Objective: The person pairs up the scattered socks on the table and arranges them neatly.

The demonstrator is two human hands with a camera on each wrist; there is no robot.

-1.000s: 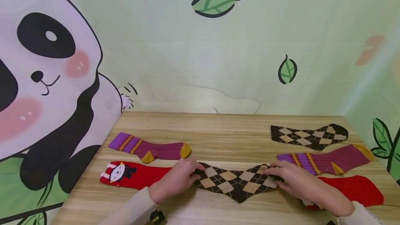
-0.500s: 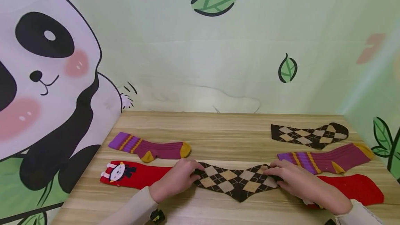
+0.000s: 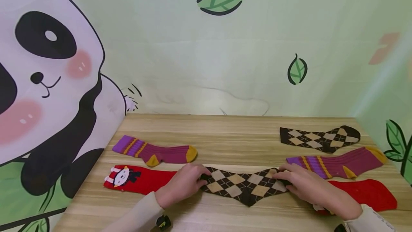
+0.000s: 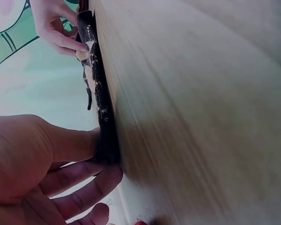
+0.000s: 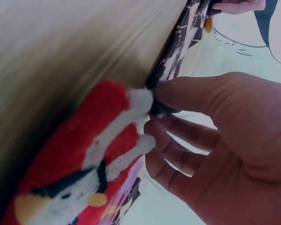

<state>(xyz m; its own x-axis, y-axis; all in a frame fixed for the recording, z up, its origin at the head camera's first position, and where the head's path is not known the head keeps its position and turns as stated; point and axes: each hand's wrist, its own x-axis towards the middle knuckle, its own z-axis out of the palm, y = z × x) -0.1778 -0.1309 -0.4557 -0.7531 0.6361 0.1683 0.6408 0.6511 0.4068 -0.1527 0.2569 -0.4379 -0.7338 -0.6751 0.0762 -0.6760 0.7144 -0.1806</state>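
Note:
A black and beige argyle sock (image 3: 244, 187) lies stretched sideways near the front of the table, its heel pointing toward me. My left hand (image 3: 181, 183) pinches its left end between thumb and fingers, as the left wrist view also shows. At the other end, my right hand (image 3: 312, 187) holds the tip the same way; that tip is mostly hidden by the fingers. Beside the left hand is a red sock (image 3: 148, 180) with a white animal figure. Another red sock (image 3: 367, 192) lies partly under the right hand and forearm, its animal print (image 5: 91, 154) showing in the right wrist view.
A purple and maroon sock (image 3: 170, 154) with mustard toe and heel lies at the back left. A similar sock (image 3: 351, 164) is at the right, below a second argyle sock (image 3: 318, 139). The wooden table (image 3: 231, 135) ends at a panda-printed backdrop (image 3: 161, 46).

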